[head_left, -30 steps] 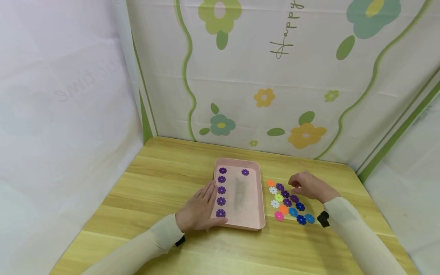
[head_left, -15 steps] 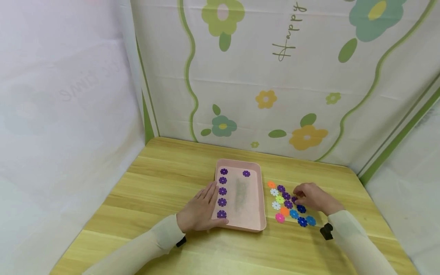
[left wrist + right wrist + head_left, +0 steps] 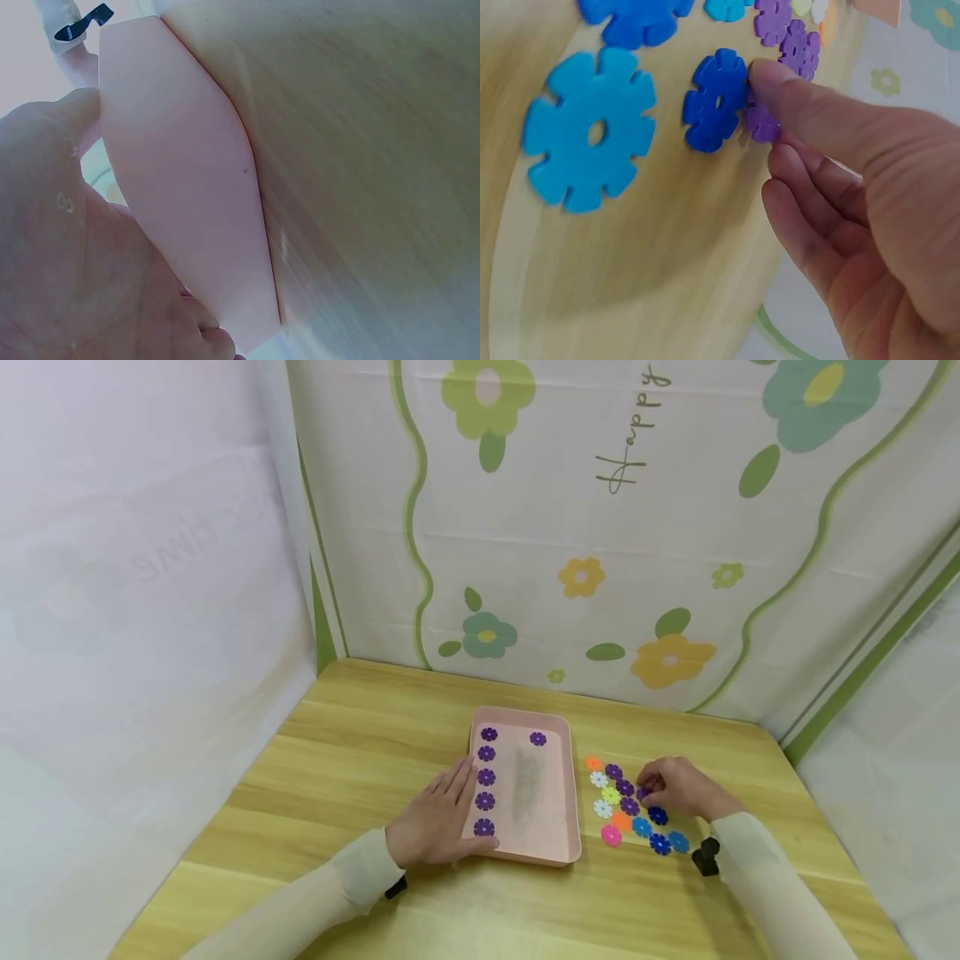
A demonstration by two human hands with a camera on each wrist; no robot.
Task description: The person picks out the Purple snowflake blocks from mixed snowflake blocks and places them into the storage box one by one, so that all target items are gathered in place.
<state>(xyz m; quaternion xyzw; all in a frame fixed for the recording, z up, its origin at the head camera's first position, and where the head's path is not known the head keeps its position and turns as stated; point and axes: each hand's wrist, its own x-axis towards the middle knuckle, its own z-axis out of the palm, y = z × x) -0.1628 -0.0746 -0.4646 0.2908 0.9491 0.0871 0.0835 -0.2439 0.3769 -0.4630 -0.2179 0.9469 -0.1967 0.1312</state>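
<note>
My right grip (image 3: 681, 787), nearly closed, pinches a purple disc (image 3: 762, 123) beside the dark-blue disc (image 3: 703, 112) on the desk (image 3: 375, 727); I judge it light, stiff, best held by its notched rim. My left grip (image 3: 433, 827), straight-fingered, touches the tray (image 3: 575, 806).

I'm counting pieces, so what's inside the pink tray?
Five purple discs in a column down the left, one purple disc near the far right corner, and a grayish patch. The left hand partly covers the pink tray along the left; anything beneath is hidden.
</note>
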